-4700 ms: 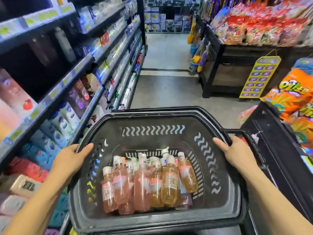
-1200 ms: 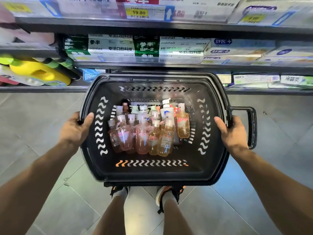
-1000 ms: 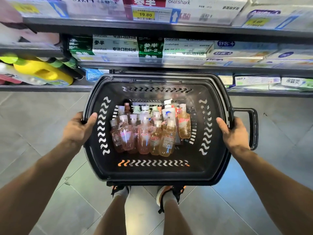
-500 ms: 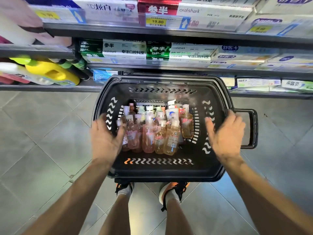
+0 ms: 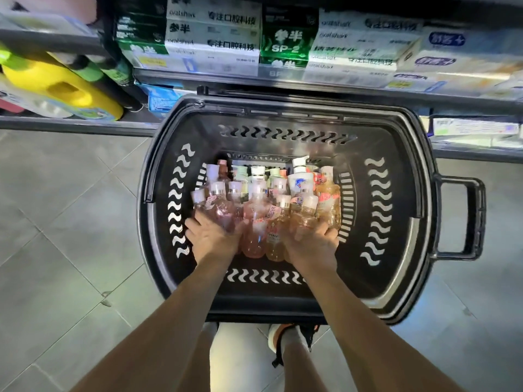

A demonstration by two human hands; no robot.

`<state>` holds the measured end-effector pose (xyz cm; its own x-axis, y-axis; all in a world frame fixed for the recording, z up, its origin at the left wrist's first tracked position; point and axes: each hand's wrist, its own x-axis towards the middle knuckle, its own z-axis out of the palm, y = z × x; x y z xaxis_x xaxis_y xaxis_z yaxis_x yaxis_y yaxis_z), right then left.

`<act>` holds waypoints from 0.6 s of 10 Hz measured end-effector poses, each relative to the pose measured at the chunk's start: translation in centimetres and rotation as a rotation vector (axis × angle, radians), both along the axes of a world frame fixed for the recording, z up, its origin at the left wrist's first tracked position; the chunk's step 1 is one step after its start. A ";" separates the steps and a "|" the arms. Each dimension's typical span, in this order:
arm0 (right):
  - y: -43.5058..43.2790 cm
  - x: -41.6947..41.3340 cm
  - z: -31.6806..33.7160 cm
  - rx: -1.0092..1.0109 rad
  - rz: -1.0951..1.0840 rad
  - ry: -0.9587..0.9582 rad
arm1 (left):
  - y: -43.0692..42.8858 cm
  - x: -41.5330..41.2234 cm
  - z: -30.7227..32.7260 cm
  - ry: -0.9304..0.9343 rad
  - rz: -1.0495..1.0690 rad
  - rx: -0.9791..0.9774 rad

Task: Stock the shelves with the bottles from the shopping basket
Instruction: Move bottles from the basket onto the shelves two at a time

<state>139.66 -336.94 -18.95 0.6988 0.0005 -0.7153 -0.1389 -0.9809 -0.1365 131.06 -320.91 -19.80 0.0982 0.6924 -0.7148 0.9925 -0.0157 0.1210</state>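
Note:
A black shopping basket (image 5: pixel 396 210) stands on the floor in front of the shelves (image 5: pixel 283 77). Inside it, several pink and amber bottles (image 5: pixel 256 219) with white caps lie bunched together, along with a white pump bottle (image 5: pixel 299 179). Both hands are down in the basket. My left hand (image 5: pixel 210 237) wraps a pink bottle (image 5: pixel 223 215) at the left of the bunch. My right hand (image 5: pixel 312 243) wraps an amber bottle (image 5: pixel 307 219) at the right. The bottles' lower ends are hidden under my hands, and the picture is slightly blurred.
The low shelves behind the basket hold rows of toothpaste boxes (image 5: pixel 212 38), with a yellow jug (image 5: pixel 62 86) and green-capped bottles at the left. The basket's side handle (image 5: pixel 472 219) sticks out right. My feet (image 5: pixel 291 338) stand just behind the basket on grey floor tiles.
Earlier both hands carried the basket by its rim down the aisle to these shelves. They have let go of the rim and gone down into the basket onto the bottles.

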 end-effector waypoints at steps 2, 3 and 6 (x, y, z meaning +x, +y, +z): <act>-0.4 -0.4 -2.6 0.095 -0.025 -0.148 | -0.7 -0.5 -1.9 -0.128 0.031 0.127; -0.3 -0.7 -2.6 0.093 -0.117 -0.128 | -0.4 -0.4 -1.9 -0.133 0.050 0.110; 0.5 -0.8 4.2 0.297 -0.100 -0.116 | -0.3 -0.5 4.8 -0.546 0.381 -0.264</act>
